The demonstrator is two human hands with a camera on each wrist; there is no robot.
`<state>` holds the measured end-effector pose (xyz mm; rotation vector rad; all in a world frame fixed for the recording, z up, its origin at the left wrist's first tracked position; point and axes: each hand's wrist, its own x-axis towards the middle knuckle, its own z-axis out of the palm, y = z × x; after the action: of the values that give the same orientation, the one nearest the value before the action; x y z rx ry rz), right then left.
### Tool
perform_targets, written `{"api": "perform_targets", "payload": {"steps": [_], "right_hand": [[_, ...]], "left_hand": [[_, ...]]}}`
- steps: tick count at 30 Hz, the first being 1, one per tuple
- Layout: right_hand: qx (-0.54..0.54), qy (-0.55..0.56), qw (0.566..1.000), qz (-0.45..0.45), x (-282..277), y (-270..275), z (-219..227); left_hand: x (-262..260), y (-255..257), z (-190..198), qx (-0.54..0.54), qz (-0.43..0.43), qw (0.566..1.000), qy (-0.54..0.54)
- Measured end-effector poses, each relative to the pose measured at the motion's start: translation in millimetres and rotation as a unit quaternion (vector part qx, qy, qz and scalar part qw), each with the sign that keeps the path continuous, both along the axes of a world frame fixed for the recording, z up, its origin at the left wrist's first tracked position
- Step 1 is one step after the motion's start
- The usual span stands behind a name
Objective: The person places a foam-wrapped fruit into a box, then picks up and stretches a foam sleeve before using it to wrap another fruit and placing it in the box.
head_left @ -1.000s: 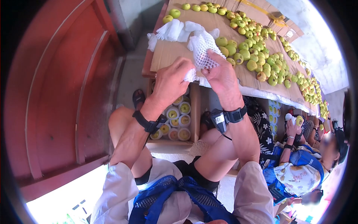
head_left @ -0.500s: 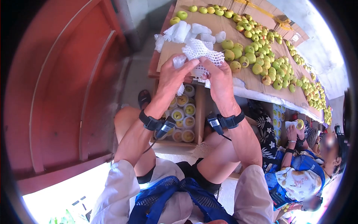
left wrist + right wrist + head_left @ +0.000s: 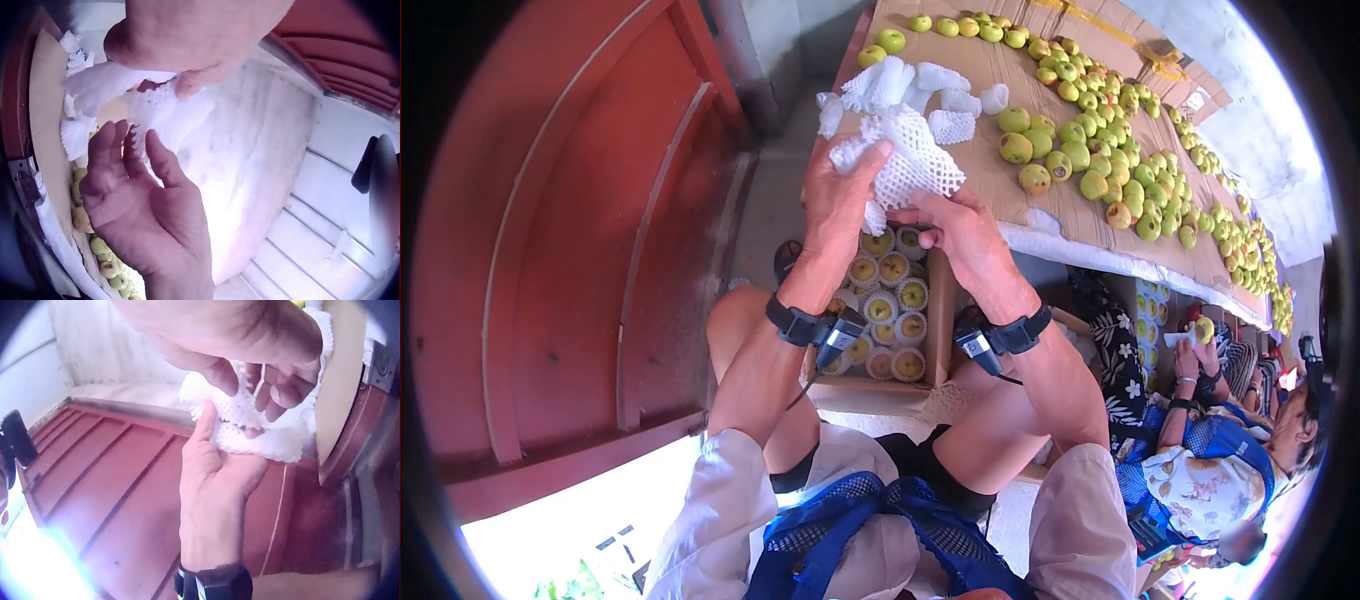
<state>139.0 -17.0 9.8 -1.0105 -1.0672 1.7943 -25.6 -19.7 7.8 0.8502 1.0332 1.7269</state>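
My left hand [image 3: 835,200] grips a bunched white foam net sleeve [image 3: 912,160], with the thumb laid over it. More white foam [image 3: 874,218] pokes out below the palm. From the other side my right hand [image 3: 965,230] has its thumb and fingers at the sleeve's lower edge. In the left wrist view the sleeve's scalloped edge [image 3: 134,137] lies between the right thumb and forefinger. The right wrist view shows the left thumb upright against the foam netting [image 3: 234,406]. The inside of the left palm is hidden.
Several loose foam sleeves [image 3: 952,126] lie on the cardboard-covered table [image 3: 970,165], beside many green apples [image 3: 1090,150]. Below the table's edge stands a cardboard box [image 3: 940,310] of apples in foam nets [image 3: 880,305]. A red door [image 3: 550,250] is at the left; another person [image 3: 1200,480] sits at the right.
The sleeve has passed from between both hands towards the left hand, which now grips most of it. My right hand has moved down to its lower edge. Another loose sleeve shows on the table.
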Motion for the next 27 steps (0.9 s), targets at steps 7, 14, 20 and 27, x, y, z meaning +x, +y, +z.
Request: {"api": "perform_targets", "payload": {"steps": [7,14,20,27], "right_hand": [[0.141,-0.076,0.973,-0.167,20,13,2],[0.146,-0.017,0.989,-0.013,12,13,35],[0.096,0.08,0.992,-0.009,15,22,22],[0.203,0.006,0.978,-0.049,7,15,21]], "left_hand": [[-7,-1,-1,0.032,0.0,0.998,0.045],[-4,3,-10,0.052,-0.064,0.993,0.083],[-9,-2,-8,0.027,-0.074,0.997,0.007],[-4,0,-1,0.019,-0.105,0.986,-0.128]]}}
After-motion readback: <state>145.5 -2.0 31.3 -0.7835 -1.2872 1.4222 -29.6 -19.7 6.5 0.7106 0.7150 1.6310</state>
